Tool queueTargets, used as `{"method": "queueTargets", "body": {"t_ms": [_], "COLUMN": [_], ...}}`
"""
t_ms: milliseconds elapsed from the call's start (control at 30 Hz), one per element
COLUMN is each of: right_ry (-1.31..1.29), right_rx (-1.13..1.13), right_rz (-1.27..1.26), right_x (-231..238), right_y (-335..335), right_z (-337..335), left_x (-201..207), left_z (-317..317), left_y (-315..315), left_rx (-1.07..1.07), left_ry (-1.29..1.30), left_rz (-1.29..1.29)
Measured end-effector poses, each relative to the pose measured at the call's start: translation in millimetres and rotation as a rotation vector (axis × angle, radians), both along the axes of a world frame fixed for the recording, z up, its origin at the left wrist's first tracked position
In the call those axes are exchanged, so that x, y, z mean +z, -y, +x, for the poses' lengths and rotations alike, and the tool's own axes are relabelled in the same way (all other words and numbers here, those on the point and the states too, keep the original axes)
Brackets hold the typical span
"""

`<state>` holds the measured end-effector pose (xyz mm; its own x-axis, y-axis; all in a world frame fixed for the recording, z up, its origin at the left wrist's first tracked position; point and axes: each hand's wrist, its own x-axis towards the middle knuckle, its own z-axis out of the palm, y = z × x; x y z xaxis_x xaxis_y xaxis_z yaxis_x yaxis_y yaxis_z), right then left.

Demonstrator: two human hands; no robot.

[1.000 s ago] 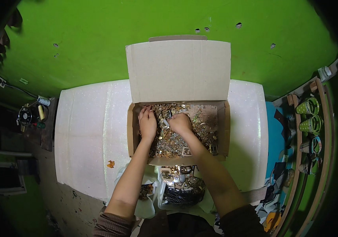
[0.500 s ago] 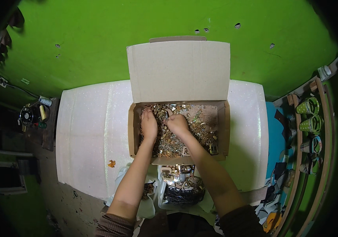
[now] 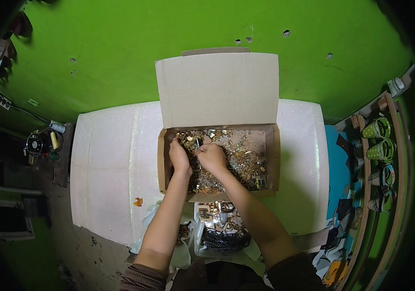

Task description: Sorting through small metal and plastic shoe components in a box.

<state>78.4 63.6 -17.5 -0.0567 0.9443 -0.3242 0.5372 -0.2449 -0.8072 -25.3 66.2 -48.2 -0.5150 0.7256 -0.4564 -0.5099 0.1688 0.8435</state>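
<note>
An open cardboard box [image 3: 276, 160] holds a spread of small gold and silver metal trinkets [image 3: 246, 165], chains and shiny bits among them. Inside its left part, my left hand [image 3: 180, 157] stands on edge by the left wall, fingers stretched and slightly cupped round the trinkets. My right hand [image 3: 212, 158] is closed just to the right of it, over the heap. From its fingertips sticks a small, thin, pale-edged flat piece [image 3: 197, 144]; its exact kind is too small to tell.
The raised box lid [image 3: 219, 89] stands before a green wall. Below the box, a clear plastic container [image 3: 198, 242] holds buckles and dark bead strings. A small orange-gold piece [image 3: 138, 201] lies on the white glittery table cover [image 3: 105, 169]. Sandals [image 3: 378, 150] hang at right.
My left hand has turned from lying palm-down on the trinkets to standing on edge. My right hand has moved slightly left and toward me, with the flat piece tilting.
</note>
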Motion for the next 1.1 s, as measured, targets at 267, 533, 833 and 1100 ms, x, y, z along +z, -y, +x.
{"method": "queueTargets", "body": {"t_ms": [267,533,833,1100], "right_ry": [0.093,0.125,-0.106,0.042], "right_rx": [0.002,-0.085,-0.036,-0.006], "right_rz": [-0.104,-0.130,-0.017,0.075], "right_x": [-2.6,-24.3,-44.1,8.3], "right_y": [1.2,-12.7,-6.9,7.9], "right_z": [5.6,-7.6,-8.1,8.6], "left_x": [10.2,14.1,15.4,40.7], "left_z": [9.5,6.4,8.1,22.0], "left_y": [7.8,9.7,10.5,14.9], "left_rx": [-0.307,-0.441,-0.183,-0.043], "left_ry": [-0.762,-0.976,-0.618,0.058], "left_rz": [-0.258,-0.315,-0.119,0.132]}}
